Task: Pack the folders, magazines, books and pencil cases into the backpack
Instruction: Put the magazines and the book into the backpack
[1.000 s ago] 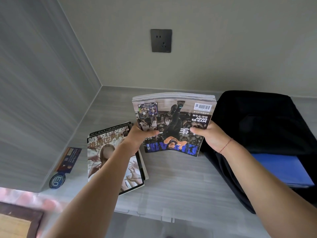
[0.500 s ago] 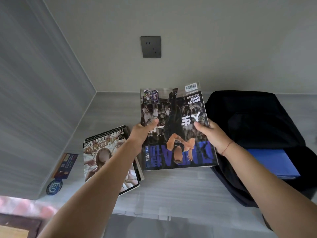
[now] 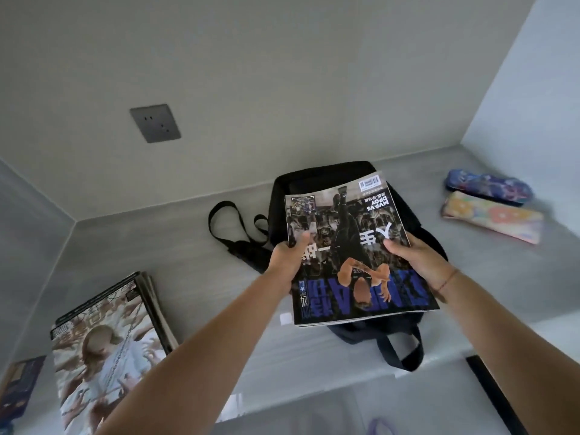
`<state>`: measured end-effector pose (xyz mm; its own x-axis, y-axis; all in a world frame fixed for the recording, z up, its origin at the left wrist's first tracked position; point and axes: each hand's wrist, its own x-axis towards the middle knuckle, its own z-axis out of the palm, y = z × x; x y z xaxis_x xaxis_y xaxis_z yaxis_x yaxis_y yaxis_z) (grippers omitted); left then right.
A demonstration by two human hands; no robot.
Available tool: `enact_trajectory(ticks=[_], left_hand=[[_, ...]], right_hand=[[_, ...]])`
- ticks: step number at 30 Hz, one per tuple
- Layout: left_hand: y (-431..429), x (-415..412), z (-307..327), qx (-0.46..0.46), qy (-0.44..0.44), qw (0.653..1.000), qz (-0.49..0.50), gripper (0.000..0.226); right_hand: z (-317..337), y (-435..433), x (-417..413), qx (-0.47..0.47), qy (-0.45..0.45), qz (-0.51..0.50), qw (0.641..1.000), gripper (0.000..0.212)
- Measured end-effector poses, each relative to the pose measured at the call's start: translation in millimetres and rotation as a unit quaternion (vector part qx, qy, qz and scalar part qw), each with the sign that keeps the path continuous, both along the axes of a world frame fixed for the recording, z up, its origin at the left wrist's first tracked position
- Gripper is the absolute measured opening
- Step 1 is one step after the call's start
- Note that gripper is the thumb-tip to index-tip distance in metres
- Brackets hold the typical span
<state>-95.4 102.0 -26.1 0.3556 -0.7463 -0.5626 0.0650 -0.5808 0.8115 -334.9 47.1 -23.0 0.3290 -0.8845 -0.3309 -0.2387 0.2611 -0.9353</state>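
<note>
black fabric is the landmark here: the backpack (image 3: 317,196) lies flat on the grey desk (image 3: 194,277), and everything else is placed against it. a second ago the magazine bundle (image 3: 354,255) hung to the left of the backpack, over bare desk beside the stack it came from; now it sits directly above the backpack, hiding most of the bag and its mouth. that shift suggests the carry is done and the insertion comes next, though i cannot see the opening under the pages.

left hand (image 3: 287,257) grips the bundle's left edge, thumb on the cover; right hand (image 3: 417,262) clamps the right edge the same way, thumb on top and the other fingers hidden beneath. both were already grasping it in the earlier frames, so the hold has not changed, only the place.

the view has also swung right. a blue folder that showed inside the bag before is now covered. two pencil cases (image 3: 491,211) have come into sight to the right of the backpack, well apart from it. the remaining magazines (image 3: 106,350) lie to its left and nearer the person, with a wall socket (image 3: 155,123) on the wall behind. magazines and pencil cases remain unpacked.
</note>
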Motion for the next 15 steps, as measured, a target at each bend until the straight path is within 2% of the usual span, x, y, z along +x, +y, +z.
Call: enact_trajectory(ticks=[3, 5, 6, 7, 9, 10, 12, 15], left_hand=[[-12.5, -28.3, -13.4, 0.004, -0.124, 0.991, -0.045, 0.052], [-13.5, -40.5, -24.7, -0.049, -0.230, 0.965, -0.119, 0.035], [-14.6, -43.2, -32.1, -0.075, -0.311, 0.931, -0.174, 0.032], [-15.6, -46.0, -41.0, -0.094, -0.413, 0.874, -0.237, 0.043], [-18.2, -54.3, -57.7, -0.092, -0.594, 0.727, -0.332, 0.070], [-22.2, -59.1, -61.7, -0.080, -0.645, 0.673, -0.352, 0.075], [-34.3, -64.0, -63.7, -0.049, -0.691, 0.628, -0.354, 0.076], [-60.9, -62.6, -60.1, -0.033, -0.711, 0.601, -0.364, 0.060]], right_hand=[[-9.8, 3.4, -47.7, 0.008, 0.007, -0.021, 1.000, 0.019], [-14.0, 7.3, -78.3, 0.010, 0.023, -0.024, 0.999, 0.016], [-16.8, 9.3, -92.5, 0.013, 0.033, -0.023, 0.999, 0.016], [-18.9, 11.8, -105.5, 0.021, 0.043, -0.022, 0.999, 0.018], [-25.2, 16.0, -129.6, 0.031, 0.059, -0.014, 0.998, 0.022], [-29.7, 17.0, -140.7, 0.035, 0.064, -0.012, 0.997, 0.024], [-35.0, 19.8, -157.4, 0.041, 0.059, -0.012, 0.997, 0.025], [-37.8, 21.7, -169.0, 0.048, 0.042, -0.011, 0.998, 0.025]])
